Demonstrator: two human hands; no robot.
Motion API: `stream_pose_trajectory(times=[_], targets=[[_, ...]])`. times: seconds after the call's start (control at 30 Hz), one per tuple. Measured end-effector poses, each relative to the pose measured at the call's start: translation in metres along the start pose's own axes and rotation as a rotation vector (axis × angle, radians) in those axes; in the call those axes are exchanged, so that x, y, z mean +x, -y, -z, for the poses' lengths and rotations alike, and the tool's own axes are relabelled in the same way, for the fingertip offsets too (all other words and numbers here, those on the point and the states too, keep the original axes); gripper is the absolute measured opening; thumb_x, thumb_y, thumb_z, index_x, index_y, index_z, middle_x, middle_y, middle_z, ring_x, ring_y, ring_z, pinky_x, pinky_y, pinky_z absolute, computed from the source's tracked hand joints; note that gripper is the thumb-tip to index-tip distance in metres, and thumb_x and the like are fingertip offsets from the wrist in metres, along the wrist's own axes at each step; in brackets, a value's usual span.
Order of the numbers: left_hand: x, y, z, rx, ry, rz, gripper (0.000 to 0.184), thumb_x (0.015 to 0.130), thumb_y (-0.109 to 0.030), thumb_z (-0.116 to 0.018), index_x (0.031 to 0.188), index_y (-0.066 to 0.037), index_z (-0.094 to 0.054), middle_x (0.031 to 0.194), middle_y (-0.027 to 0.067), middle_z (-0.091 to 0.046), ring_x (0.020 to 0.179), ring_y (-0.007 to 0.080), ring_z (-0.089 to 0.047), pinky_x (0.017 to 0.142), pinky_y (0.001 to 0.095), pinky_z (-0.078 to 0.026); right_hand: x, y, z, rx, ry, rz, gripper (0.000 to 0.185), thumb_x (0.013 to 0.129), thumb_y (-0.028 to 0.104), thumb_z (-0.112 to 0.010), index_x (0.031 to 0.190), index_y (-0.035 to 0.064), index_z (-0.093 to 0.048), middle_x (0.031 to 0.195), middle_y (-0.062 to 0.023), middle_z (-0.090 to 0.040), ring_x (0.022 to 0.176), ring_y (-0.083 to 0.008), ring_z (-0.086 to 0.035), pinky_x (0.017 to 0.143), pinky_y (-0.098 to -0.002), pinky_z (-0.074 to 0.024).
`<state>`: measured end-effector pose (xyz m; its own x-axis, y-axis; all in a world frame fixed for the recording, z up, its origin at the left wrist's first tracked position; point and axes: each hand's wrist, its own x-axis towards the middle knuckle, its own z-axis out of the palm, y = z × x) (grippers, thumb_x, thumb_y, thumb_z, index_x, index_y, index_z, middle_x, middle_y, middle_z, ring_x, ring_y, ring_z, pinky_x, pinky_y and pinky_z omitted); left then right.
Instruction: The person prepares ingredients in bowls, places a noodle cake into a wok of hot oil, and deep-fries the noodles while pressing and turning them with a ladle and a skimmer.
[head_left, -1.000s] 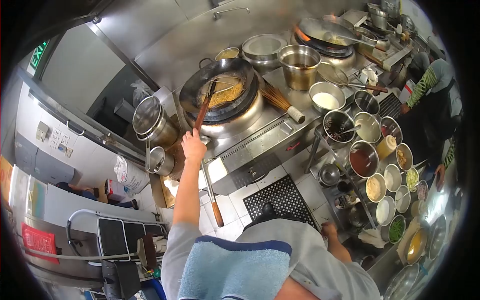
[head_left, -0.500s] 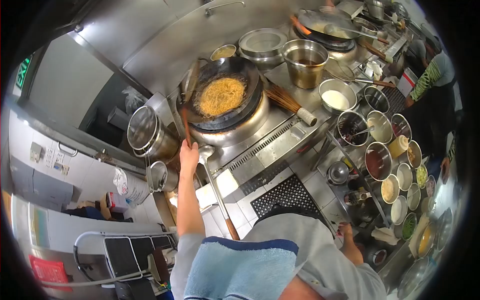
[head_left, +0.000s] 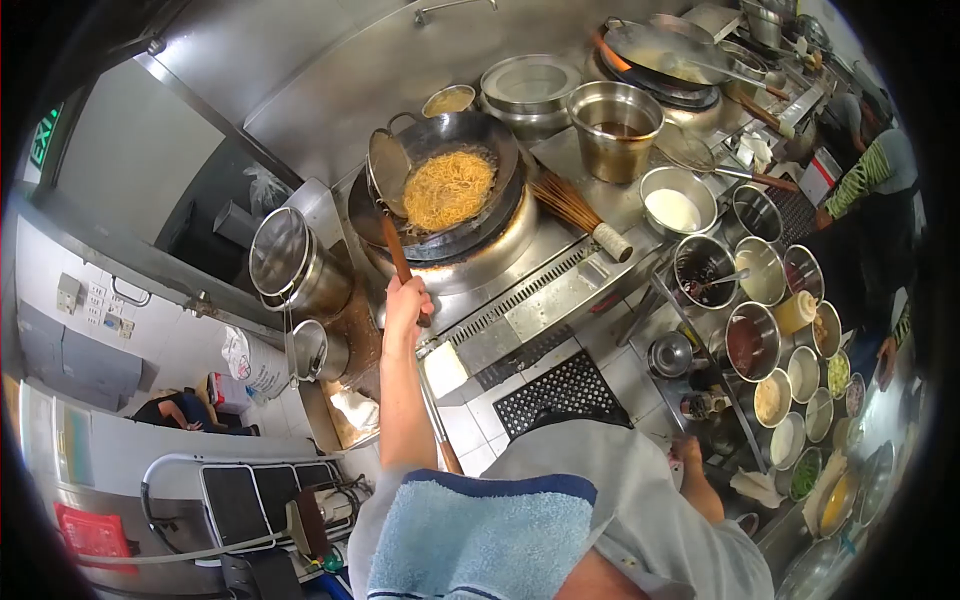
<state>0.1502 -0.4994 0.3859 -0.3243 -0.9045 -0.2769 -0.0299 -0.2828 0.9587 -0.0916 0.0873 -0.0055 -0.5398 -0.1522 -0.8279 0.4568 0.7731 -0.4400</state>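
Observation:
My left hand (head_left: 407, 303) is closed round the wooden handle of a round strainer (head_left: 389, 173). The strainer is tilted over the left side of a black wok (head_left: 508, 160), beside noodles (head_left: 450, 190) frying in bubbling oil. Below my left hand lies a ladle (head_left: 447, 452); its wooden handle end points toward me, and my arm partly covers it. My right hand (head_left: 687, 450) hangs low at my right side near the shelf of bowls. Its fingers are too small and unclear to read.
A bamboo brush (head_left: 580, 212) lies right of the wok. Behind it stands a steel pot of dark liquid (head_left: 615, 130). Several ingredient bowls (head_left: 752, 342) fill the right-hand shelf. Tall pots (head_left: 300, 262) stand at left. Another person (head_left: 866, 170) is at far right, and a second wok (head_left: 665, 55) steams beyond.
The strainer has turned from nearly edge-on to face the noodles, and my left hand has shifted slightly right with its handle. My right hand stays low at my side.

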Motion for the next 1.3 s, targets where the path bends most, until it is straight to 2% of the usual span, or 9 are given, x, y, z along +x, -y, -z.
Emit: stream_pose_trajectory(times=[0.07, 0.1, 0.2, 0.47, 0.63, 0.73, 1.0, 1.13, 1.3], targets=[[0.010, -0.006, -0.014, 0.014, 0.010, -0.008, 0.011, 0.085, -0.004, -0.050, 0.090, -0.009, -0.041, 0.072, 0.0019, -0.044, 0.050, 0.0066, -0.039, 0.039, 0.0232, -0.031, -0.012, 0.020, 0.017, 0.089, -0.014, 0.007, 0.035, 0.086, 0.001, -0.049, 0.118, 0.0074, -0.061, 0.074, -0.0105, -0.063, 0.051, -0.0191, -0.061, 0.045, -0.0332, -0.0522], [0.022, -0.007, -0.016, 0.122, 0.006, -0.041, 0.009, 0.085, -0.005, -0.050, 0.087, -0.008, -0.041, 0.068, 0.0020, -0.045, 0.048, 0.0077, -0.039, 0.038, 0.0242, -0.031, -0.013, 0.024, 0.020, 0.102, -0.008, 0.053, 0.022, 0.089, 0.012, -0.050, 0.106, 0.0046, -0.062, 0.069, -0.0112, -0.064, 0.050, -0.0195, -0.063, 0.041, -0.0323, -0.0522], [0.048, -0.015, -0.024, 0.265, -0.022, -0.112, 0.010, 0.084, -0.006, -0.051, 0.083, -0.008, -0.042, 0.064, 0.0011, -0.044, 0.046, 0.0087, -0.038, 0.039, 0.0256, -0.032, -0.013, 0.033, 0.027, 0.180, -0.013, -0.015, 0.034, 0.086, 0.001, -0.047, 0.117, 0.0046, -0.060, 0.075, -0.0107, -0.063, 0.050, -0.0198, -0.061, 0.043, -0.0332, -0.0517], [0.037, -0.029, -0.012, 0.495, -0.222, -0.309, 0.022, 0.087, -0.013, -0.055, 0.104, 0.001, -0.051, 0.071, 0.0045, -0.053, 0.052, 0.0143, -0.049, 0.044, 0.0310, -0.039, -0.015, 0.015, 0.021, -0.139, 0.089, 0.069, 0.037, 0.085, 0.000, -0.046, 0.119, 0.0051, -0.060, 0.078, -0.0162, -0.066, 0.053, -0.0226, -0.064, 0.043, -0.0359, -0.0533], [-0.003, -0.039, 0.002, 0.220, -0.158, -0.184, 0.008, 0.086, -0.009, -0.052, 0.090, -0.007, -0.045, 0.065, -0.0013, -0.042, 0.048, 0.0065, -0.038, 0.040, 0.0250, -0.032, -0.018, 0.010, 0.025, -0.182, 0.131, 0.036, 0.036, 0.086, 0.002, -0.048, 0.120, 0.0059, -0.058, 0.075, -0.0150, -0.065, 0.053, -0.0232, -0.064, 0.045, -0.0364, -0.0534], [-0.005, -0.033, 0.018, 0.039, -0.101, -0.113, 0.013, 0.086, -0.004, -0.053, 0.092, -0.010, -0.042, 0.070, -0.0017, -0.042, 0.048, 0.0038, -0.036, 0.038, 0.0209, -0.029, -0.012, 0.016, 0.028, -0.189, 0.142, 0.033, 0.036, 0.086, 0.003, -0.049, 0.121, 0.0064, -0.057, 0.073, -0.0143, -0.065, 0.053, -0.0236, -0.064, 0.045, -0.0367, -0.0534], [-0.007, -0.031, 0.031, -0.289, -0.006, 0.050, 0.010, 0.090, 0.000, -0.047, 0.092, -0.007, -0.040, 0.074, 0.0063, -0.047, 0.051, 0.0081, -0.040, 0.039, 0.0205, -0.032, 0.021, 0.047, 0.030, -0.255, 0.071, 0.205, 0.035, 0.086, 0.007, -0.053, 0.121, 0.0073, -0.058, 0.075, -0.0132, -0.066, 0.055, -0.0239, -0.065, 0.047, -0.0366, -0.0538], [-0.003, -0.038, 0.036, -0.362, 0.104, 0.176, 0.006, 0.090, 0.000, -0.046, 0.090, -0.003, -0.041, 0.072, 0.0060, -0.047, 0.052, 0.0089, -0.042, 0.042, 0.0229, -0.036, 0.018, 0.064, 0.016, -0.058, 0.043, 0.120, 0.037, 0.083, 0.004, -0.055, 0.120, 0.0081, -0.059, 0.078, -0.0131, -0.067, 0.059, -0.0241, -0.066, 0.048, -0.0362, -0.0541], [0.002, -0.044, 0.038, -0.613, 0.271, 0.393, 0.020, 0.093, 0.001, -0.044, 0.109, 0.012, -0.039, 0.078, 0.0092, -0.048, 0.054, 0.0105, -0.043, 0.045, 0.0213, -0.037, 0.000, 0.064, 0.011, -0.011, 0.101, 0.039, 0.035, 0.082, 0.004, -0.057, 0.116, 0.0089, -0.061, 0.080, -0.0133, -0.067, 0.062, -0.0248, -0.067, 0.049, -0.0366, -0.0551]])
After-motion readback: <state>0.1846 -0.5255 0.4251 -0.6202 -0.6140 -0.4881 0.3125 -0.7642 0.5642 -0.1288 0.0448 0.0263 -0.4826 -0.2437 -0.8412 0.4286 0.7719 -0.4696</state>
